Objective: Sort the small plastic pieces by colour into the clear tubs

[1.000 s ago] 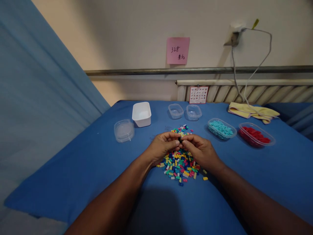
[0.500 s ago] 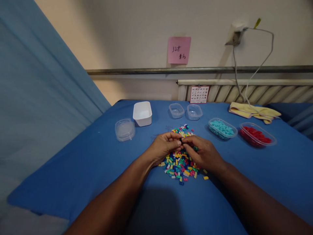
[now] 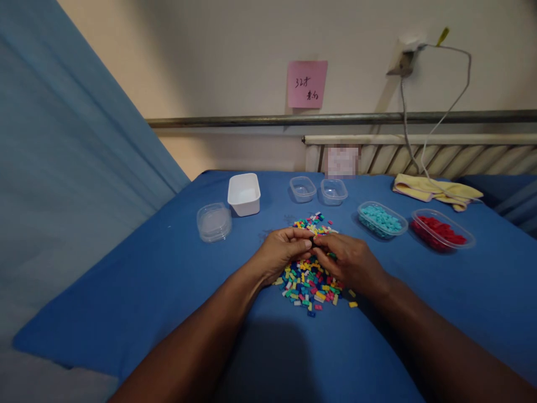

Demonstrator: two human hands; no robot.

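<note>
Left hand [image 3: 280, 254] pinches a small dark piece [image 3: 312, 241] over the mixed brick pile [image 3: 309, 279]; right hand [image 3: 354, 260] has fingertips at it, can't tell if gripping. Looks partway: turquoise pieces [image 3: 381, 219] and red pieces [image 3: 441, 230] already sit in separate tubs [image 3: 470, 241], mixed pile left. Small clear containers [image 3: 302, 196] and white bin [image 3: 246, 209] stand beyond.

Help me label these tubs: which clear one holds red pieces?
The rightmost clear tub, before the yellow cloth: it alone holds red pieces; the tub to its left holds turquoise pieces.
</note>
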